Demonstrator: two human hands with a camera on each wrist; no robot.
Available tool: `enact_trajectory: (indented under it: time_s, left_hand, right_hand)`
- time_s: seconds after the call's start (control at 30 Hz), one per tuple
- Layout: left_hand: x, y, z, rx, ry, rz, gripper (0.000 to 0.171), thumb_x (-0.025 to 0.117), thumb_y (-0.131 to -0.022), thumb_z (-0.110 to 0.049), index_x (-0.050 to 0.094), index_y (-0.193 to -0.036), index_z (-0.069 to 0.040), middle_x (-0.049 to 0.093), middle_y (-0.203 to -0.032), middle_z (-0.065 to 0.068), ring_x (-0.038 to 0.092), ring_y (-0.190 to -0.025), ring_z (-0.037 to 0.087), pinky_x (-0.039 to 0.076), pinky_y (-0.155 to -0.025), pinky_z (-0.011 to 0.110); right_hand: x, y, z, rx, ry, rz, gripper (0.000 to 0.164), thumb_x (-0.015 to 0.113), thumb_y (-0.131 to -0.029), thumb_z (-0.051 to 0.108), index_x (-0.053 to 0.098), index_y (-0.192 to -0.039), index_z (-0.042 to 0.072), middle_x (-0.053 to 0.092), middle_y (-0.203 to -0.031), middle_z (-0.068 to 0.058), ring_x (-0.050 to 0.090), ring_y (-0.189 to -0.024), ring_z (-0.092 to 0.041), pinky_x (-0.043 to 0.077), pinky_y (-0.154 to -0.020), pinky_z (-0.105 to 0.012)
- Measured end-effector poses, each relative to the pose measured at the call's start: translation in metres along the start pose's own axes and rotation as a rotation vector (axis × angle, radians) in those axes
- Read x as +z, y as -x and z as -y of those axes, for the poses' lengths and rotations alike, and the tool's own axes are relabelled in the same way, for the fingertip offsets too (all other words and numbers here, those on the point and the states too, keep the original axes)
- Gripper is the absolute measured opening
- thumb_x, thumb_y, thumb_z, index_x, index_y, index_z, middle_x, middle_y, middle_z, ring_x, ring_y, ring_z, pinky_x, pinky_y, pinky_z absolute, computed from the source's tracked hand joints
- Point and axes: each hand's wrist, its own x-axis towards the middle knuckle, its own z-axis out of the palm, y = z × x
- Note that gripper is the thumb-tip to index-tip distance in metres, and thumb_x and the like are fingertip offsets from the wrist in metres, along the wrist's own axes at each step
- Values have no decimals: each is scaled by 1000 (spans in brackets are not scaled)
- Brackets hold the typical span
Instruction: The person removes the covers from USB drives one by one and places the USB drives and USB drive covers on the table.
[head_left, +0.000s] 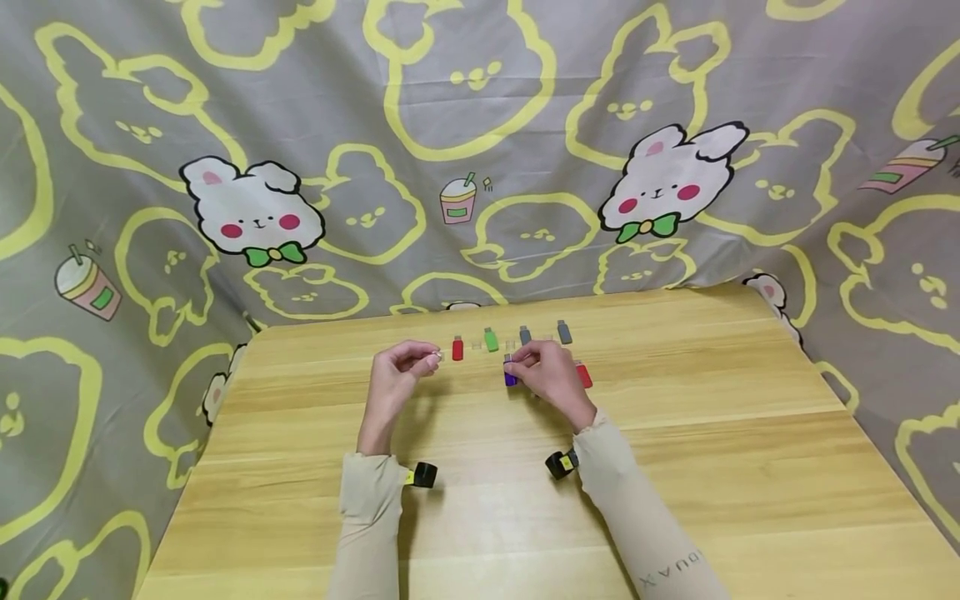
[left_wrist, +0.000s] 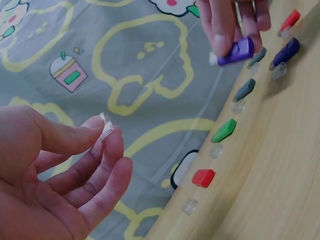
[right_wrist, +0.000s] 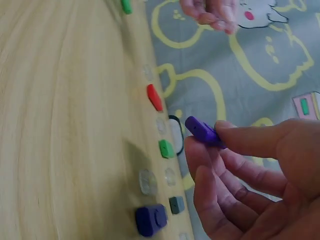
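Observation:
Between the thumb and fingers of my left hand [head_left: 401, 371] is a small clear plastic cap [left_wrist: 106, 127]. My right hand [head_left: 551, 371] pinches a purple USB flash drive [left_wrist: 237, 52], its connector bare in the left wrist view. The two hands are apart, both over the far part of the table. Under the right hand lies a dark blue flash drive [right_wrist: 150, 220] with a clear cap [right_wrist: 147, 181] near it. Also in the row are a red drive [head_left: 457, 348], a green drive [head_left: 491, 339] and two grey drives [head_left: 525, 335] [head_left: 565, 332].
Small clear caps [left_wrist: 189, 206] lie beside the drives on the wooden table [head_left: 487, 517]. Another red drive [head_left: 583, 377] sits just right of the right hand. In the right wrist view a green piece [right_wrist: 126, 6] shows at the top. A patterned curtain [head_left: 525, 167] hangs behind the far edge.

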Motion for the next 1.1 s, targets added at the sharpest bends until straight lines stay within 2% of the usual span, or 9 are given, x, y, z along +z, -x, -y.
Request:
enact_trajectory:
  time_s: [0.2, 0.33, 0.43, 0.6, 0.8, 0.97, 1.03, 1.1]
  left_hand:
    - [-1, 1, -2, -28, -13, 0, 13, 74, -91, 5, 72, -104, 10, 72, -99, 23, 68, -76, 13, 59, -74, 23]
    - [-1, 1, 0, -35, -29, -7, 13, 73, -91, 6, 73, -103, 10, 73, -98, 21, 67, -76, 14, 59, -73, 22]
    - [-2, 0, 2, -28, -38, -13, 13, 74, -91, 6, 73, -103, 10, 73, -97, 21, 67, -76, 14, 59, -72, 21]
    - [-1, -1, 3, -19, -54, -14, 12, 74, -91, 5, 73, -102, 9, 73, -97, 21, 67, -76, 16, 58, -72, 21]
    - [0, -1, 4, -15, -75, -6, 12, 74, -91, 5, 74, -102, 8, 73, -96, 21, 69, -79, 21, 59, -72, 23]
    - [1, -3, 6, -30, -86, -1, 12, 74, -91, 5, 74, -102, 7, 74, -97, 21, 68, -78, 20, 60, -74, 27]
    - [3, -3, 7, -34, -92, 5, 12, 74, -90, 5, 74, -103, 8, 74, -97, 21, 68, -79, 20, 61, -75, 29]
    - [5, -3, 9, -40, -103, 19, 14, 74, -91, 5, 74, -104, 9, 73, -98, 24, 69, -81, 23, 61, -76, 30]
  right_hand:
    - [15, -10, 8, -10, 140, -16, 14, 84, -86, 15, 75, -86, 4, 72, -76, -4, 65, -64, -17, 56, -62, -34]
    - [25, -15, 12, -35, 231, -18, 14, 84, -86, 13, 74, -78, 7, 71, -72, -2, 63, -60, -16, 56, -63, -36]
    - [31, -17, 13, -50, 293, -8, 25, 81, -87, 11, 69, -65, 10, 65, -61, 2, 55, -53, -12, 50, -55, -32]
    - [37, -17, 13, -60, 336, -2, 47, 79, -89, 7, 55, -48, 13, 46, -42, 5, 39, -41, -10, 36, -44, -26]
    - [41, -16, 12, -67, 388, -20, 55, 81, -88, 8, 43, -50, 14, 33, -44, 7, 33, -43, -9, 33, -44, -24]
    - [38, -14, 12, -45, 386, -4, 57, 79, -91, 8, 39, -51, 15, 26, -45, 7, 27, -43, -9, 31, -42, -22]
    - [36, -13, 11, -33, 367, -4, 53, 78, -92, 9, 45, -50, 13, 31, -45, 7, 30, -43, -9, 34, -42, -22]
    - [32, -11, 8, -15, 343, -18, 43, 78, -92, 11, 55, -56, 10, 45, -50, 4, 40, -46, -10, 42, -46, -24]
